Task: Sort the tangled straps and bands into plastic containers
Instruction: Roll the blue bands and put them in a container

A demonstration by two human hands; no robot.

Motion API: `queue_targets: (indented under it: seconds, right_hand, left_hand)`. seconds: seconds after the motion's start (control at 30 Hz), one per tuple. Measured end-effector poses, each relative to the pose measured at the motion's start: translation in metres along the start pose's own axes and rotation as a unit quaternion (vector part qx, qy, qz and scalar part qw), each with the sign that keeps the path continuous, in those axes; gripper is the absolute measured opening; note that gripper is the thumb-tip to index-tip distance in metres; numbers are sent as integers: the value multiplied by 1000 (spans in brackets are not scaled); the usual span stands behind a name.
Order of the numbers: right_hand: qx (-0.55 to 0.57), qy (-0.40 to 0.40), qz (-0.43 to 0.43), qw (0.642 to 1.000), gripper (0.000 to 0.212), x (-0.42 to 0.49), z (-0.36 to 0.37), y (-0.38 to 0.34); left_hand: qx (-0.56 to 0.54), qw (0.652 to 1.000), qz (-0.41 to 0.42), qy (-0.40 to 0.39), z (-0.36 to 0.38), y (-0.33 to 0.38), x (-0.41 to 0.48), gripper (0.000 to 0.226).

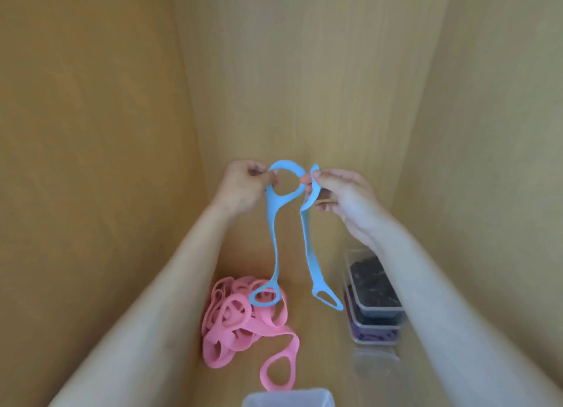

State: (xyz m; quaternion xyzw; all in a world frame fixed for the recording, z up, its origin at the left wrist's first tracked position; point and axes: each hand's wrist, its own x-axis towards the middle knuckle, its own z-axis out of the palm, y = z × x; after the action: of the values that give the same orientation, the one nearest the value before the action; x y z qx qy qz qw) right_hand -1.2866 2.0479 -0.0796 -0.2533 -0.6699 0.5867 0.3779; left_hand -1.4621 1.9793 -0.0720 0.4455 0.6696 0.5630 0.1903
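While both hands are hanging raised over the wooden surface (313, 339), the left hand (243, 190) is pinching the left edge of the large ring that tops a blue strap (272, 221), its fingers curled tightly together around that rim. The right hand (344, 199) is gripping the upper end of a second blue strap (307, 242) between thumb and forefinger, with the remaining fingers sitting loosely bent beneath it. Whether the two blue lengths are joined between the hands cannot be told. Both are dangling downward, the left one's small end loop hanging in front of the pink pile (234, 318), the right one's loop hanging just left of the stacked containers (377, 312). That pink pile of tangled bands is lying on the surface near the left forearm, one long loop trailing toward the near edge. On the right, the top container in the stack is holding dark bands and the one under it purple bands. A clear container (289, 397) is sitting at the near edge.
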Motion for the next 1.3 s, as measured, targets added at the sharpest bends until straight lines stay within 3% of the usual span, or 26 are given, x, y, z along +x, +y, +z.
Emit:
queue_targets:
  seconds: [0.33,0.63,0.93,1.07,1.17,1.23,1.3]
  right_hand:
    - [81,7,13,997,21,6,-13,-18]
    - [13,14,-38,999,15,21,-12,-40]
    - [17,56,-24,998,17,33,0,-57]
    - [-12,68,-36,997,17,35,-3,-61]
    - [-113,153,-77,979,17,37,-10,-58]
    - [-118,209,-104,965,20,39,-20,-54]
    - [-97,172,-109,974,18,38,-28,-53]
  left_hand:
    - [-71,994,28,-82,4,43,1,14]
    - [-74,990,49,-106,5,57,1,20]
    - [-229,959,32,-165,0,55,2,17]
    - [-216,965,57,-140,7,57,3,13]
    - [-220,965,70,-129,9,59,4,23]
    - [-223,964,72,-125,8,61,4,27]
    - [-221,964,75,-128,6,62,5,25]
